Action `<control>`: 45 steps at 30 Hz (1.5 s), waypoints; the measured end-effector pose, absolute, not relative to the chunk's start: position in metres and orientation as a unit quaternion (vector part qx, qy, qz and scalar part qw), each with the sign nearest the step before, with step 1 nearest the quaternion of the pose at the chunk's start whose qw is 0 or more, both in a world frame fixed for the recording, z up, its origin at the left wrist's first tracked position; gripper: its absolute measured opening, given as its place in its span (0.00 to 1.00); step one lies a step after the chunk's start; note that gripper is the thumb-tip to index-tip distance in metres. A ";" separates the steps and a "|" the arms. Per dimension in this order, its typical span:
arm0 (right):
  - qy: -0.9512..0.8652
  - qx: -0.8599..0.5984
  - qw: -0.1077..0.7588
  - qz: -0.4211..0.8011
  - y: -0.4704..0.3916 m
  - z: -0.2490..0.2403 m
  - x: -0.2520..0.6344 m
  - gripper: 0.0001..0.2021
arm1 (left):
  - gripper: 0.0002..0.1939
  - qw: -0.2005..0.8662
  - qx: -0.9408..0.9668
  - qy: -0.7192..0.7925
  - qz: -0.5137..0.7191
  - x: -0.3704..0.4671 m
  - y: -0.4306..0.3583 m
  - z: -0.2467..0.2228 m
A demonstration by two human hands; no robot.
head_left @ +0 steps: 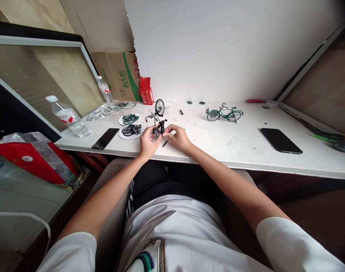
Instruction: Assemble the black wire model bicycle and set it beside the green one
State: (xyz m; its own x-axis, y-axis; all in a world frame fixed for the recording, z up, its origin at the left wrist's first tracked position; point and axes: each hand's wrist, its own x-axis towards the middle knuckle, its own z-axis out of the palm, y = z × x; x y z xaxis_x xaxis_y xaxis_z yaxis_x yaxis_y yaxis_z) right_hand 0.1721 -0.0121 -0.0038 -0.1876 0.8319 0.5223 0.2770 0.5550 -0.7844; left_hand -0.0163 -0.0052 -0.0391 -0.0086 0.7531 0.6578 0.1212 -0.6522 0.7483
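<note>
A black model bicycle (158, 127) is tipped up between my hands near the table's front edge, one wheel raised toward the back. My left hand (149, 142) grips its lower end with the fingers closed. From the right, my right hand (178, 136) pinches at the same end of the bicycle; its fingertips touch the black parts, and any small piece between them is too small to make out. Below the hands lies a short black strip (165, 143). To the left, one white plate (124, 136) bears black bicycle parts (132, 130) and another bears green ones (130, 119).
A green model bicycle (225, 113) stands at the right. Phones lie at left (105, 138) and right (281, 140). Water bottles (68, 116), part frames (111, 109), a red box (146, 91) and a carton (119, 75) stand or lie at the left and back.
</note>
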 end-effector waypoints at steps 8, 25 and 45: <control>-0.682 -0.399 0.552 0.267 -0.007 -0.007 0.172 0.29 | 0.37 0.281 0.688 0.275 0.610 -0.021 -0.006 -0.040; -0.654 -0.400 0.550 0.333 -0.002 -0.010 0.174 0.34 | 0.31 0.287 0.661 0.313 0.619 -0.018 -0.001 -0.040; -0.662 -0.407 0.530 0.340 -0.016 -0.002 0.171 0.33 | 0.33 0.305 0.624 0.355 0.626 -0.019 -0.010 -0.031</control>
